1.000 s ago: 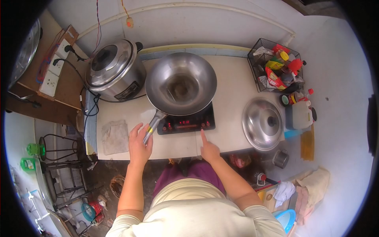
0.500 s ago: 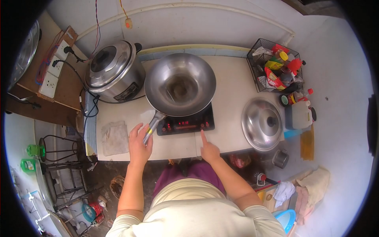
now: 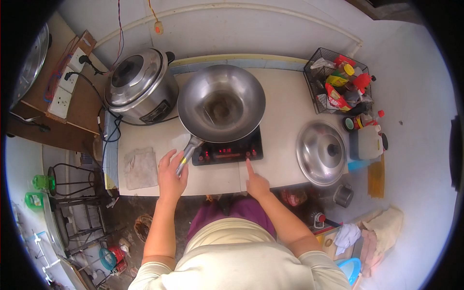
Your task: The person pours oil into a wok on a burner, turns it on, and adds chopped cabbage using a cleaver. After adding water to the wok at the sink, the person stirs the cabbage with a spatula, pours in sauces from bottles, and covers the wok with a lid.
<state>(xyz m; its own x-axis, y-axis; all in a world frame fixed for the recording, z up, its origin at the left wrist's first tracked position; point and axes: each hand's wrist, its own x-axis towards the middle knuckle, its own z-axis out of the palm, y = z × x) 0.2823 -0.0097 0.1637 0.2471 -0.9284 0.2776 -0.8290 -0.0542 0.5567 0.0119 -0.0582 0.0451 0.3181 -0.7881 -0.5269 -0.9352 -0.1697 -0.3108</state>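
Observation:
A steel wok [image 3: 221, 104] stands on a black induction cooker [image 3: 227, 153] whose panel shows red lit digits. A small pool of dark liquid lies in the wok's bottom. My left hand [image 3: 170, 178] is at the end of the wok's handle [image 3: 189, 151], its fingers loosely spread beside it and not wrapped tight. My right hand [image 3: 257, 183] points with its index finger at the right-hand buttons on the cooker's front edge; the other fingers are curled and hold nothing. Whether the fingertip presses a button I cannot tell.
At the left stand a steel rice cooker [image 3: 140, 89] and a folded grey cloth [image 3: 140, 168]. To the right lie a domed lid [image 3: 321, 152], a wire basket [image 3: 314, 72] of seasonings and a white jug [image 3: 366, 142]. Power cords run to sockets [image 3: 60, 103] at the left.
Both hands and the wok keep their places. The view has shifted very slightly, and the lit display on the cooker looks different.

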